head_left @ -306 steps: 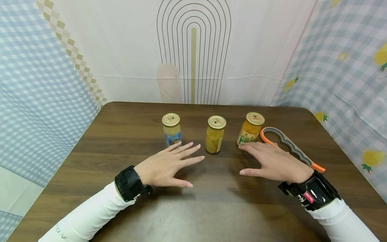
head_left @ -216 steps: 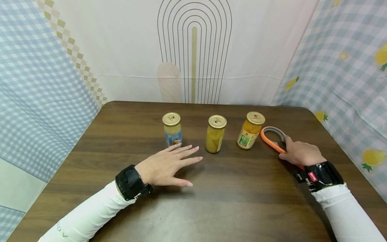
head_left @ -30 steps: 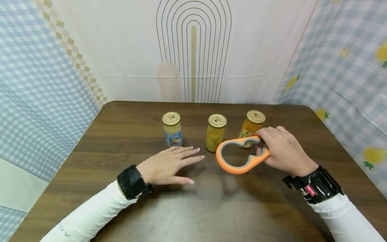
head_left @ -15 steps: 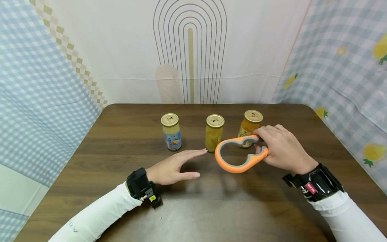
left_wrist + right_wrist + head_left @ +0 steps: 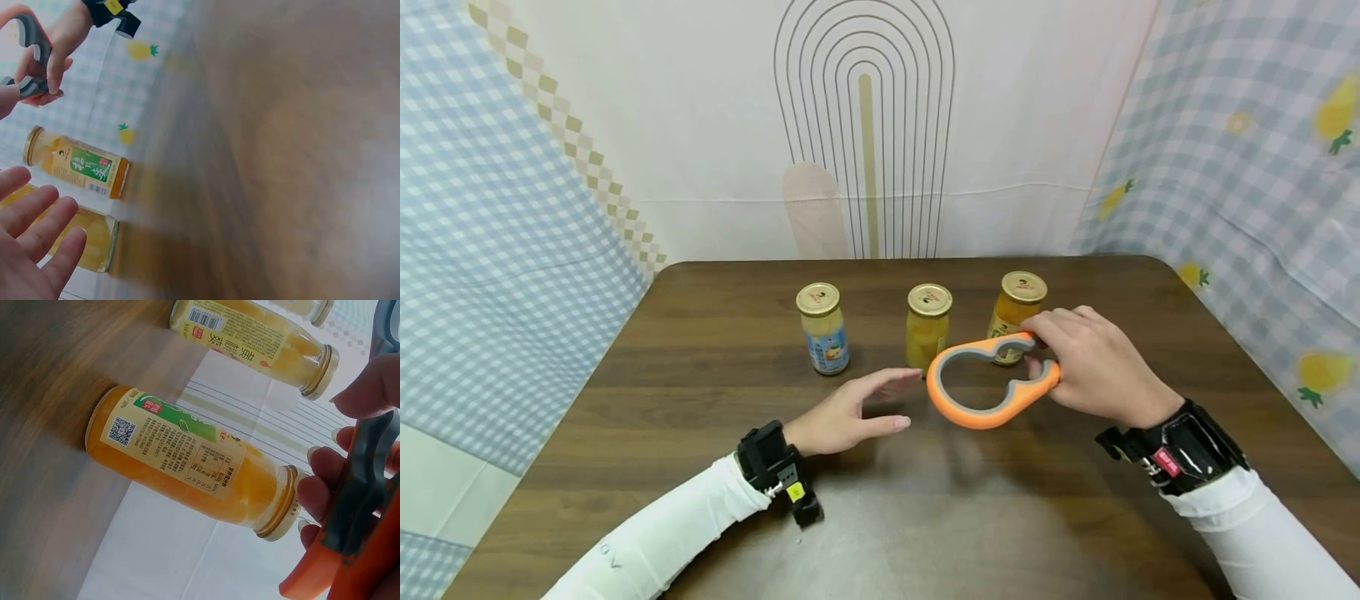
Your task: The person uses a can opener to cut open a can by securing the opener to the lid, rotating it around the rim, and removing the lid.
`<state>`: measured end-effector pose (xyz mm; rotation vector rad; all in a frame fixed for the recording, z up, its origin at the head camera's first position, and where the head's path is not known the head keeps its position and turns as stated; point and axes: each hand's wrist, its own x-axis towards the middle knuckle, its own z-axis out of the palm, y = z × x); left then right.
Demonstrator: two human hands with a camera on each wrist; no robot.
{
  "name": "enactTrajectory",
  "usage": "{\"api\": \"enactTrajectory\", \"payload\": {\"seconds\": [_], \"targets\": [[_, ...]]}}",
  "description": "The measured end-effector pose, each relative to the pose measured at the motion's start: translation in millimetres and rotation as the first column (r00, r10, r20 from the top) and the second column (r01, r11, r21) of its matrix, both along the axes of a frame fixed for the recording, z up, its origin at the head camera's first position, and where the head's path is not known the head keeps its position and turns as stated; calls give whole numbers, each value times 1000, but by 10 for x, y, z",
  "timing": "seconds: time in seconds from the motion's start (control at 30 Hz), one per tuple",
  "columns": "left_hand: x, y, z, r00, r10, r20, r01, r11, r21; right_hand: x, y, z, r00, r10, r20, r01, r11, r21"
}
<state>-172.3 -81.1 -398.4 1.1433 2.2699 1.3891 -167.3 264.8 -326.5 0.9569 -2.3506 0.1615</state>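
Note:
My right hand [image 5: 1093,367] grips an orange and grey jar opener [image 5: 953,407] by its two free ends, holding it above the table; its loop points left. In the right wrist view, fingers and thumb curl round the opener. My left hand [image 5: 842,421] has its fingers extended, fingertips right by the base of the middle jar [image 5: 927,333] of yellow fruit. That jar's lower part is partly hidden by the opener in the head view. Behind the right hand stands an orange fruit jar [image 5: 1017,310] with a green and cream label [image 5: 181,447]. All lids are gold.
A third jar [image 5: 826,343] with a blue label stands upright at the left of the row. The dark wooden table [image 5: 715,333] ends at a white cloth [image 5: 715,150] behind, with checked cloths [image 5: 1210,167] at the sides.
Earlier the opener lay at the right; my right hand picked it up and brought it left. Over the last second my left hand turned on its side and moved right toward the middle jar.

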Motion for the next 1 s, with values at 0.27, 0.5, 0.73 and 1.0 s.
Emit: {"api": "enactTrajectory", "payload": {"seconds": [0.27,0.5,0.73,1.0], "targets": [[-65,85,7,993,18,120,-29,995,94,-3,-24,7,1000,17,4,-17,1000,-9],[-76,191,-32,975,-27,222,-3,991,132,9,-33,17,1000,19,4,-19,1000,-10],[-117,360,-25,974,-76,215,47,989,138,14,-38,35,1000,27,2,-27,1000,-2],[-152,598,-36,957,-55,286,16,991,135,35,-42,39,999,46,5,-46,999,3]]}}
